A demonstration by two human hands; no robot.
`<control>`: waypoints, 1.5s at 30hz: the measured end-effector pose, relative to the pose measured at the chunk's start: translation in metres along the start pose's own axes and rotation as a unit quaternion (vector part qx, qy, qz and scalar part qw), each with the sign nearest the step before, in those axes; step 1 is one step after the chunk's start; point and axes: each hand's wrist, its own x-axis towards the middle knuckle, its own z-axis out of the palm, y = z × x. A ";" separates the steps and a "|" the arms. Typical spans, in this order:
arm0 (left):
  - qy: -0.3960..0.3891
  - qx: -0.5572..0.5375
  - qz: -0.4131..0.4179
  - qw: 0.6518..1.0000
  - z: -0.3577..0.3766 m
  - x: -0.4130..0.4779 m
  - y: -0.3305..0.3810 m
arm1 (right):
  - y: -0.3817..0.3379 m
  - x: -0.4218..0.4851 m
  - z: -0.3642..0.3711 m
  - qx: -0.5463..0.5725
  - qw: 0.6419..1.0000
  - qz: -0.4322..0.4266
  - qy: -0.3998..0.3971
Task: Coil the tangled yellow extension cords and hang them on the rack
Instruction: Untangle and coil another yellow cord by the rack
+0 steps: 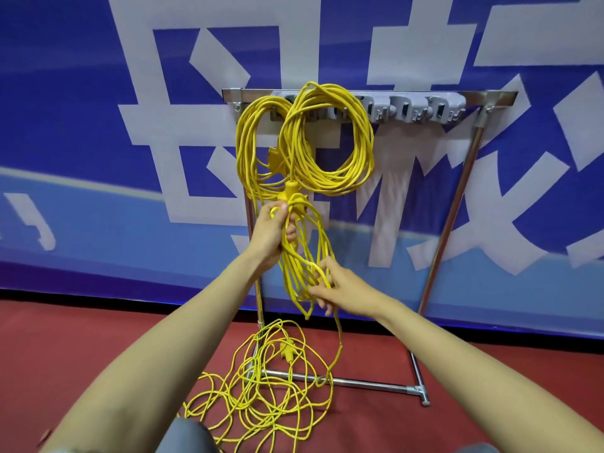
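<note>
Gripping the top of the half-made coil [295, 269] at frame centre, the left hand [268, 233] bunches its loops while the right hand [343, 291] pinches a strand lower down. The yellow cord looks light, limp and snag-prone, so it is probably best gathered loop by loop from the floor tangle [261, 397] at bottom centre.

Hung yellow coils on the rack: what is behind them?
Behind the two hung coils show the rack's top rail, grey hook blocks and the blue-and-white banner. The coils cover the left hooks, so which ones carry them cannot be seen.
</note>
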 end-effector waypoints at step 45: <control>-0.131 0.192 0.072 0.970 -0.009 -0.019 0.032 | 0.011 0.020 -0.074 0.649 0.700 0.257 0.151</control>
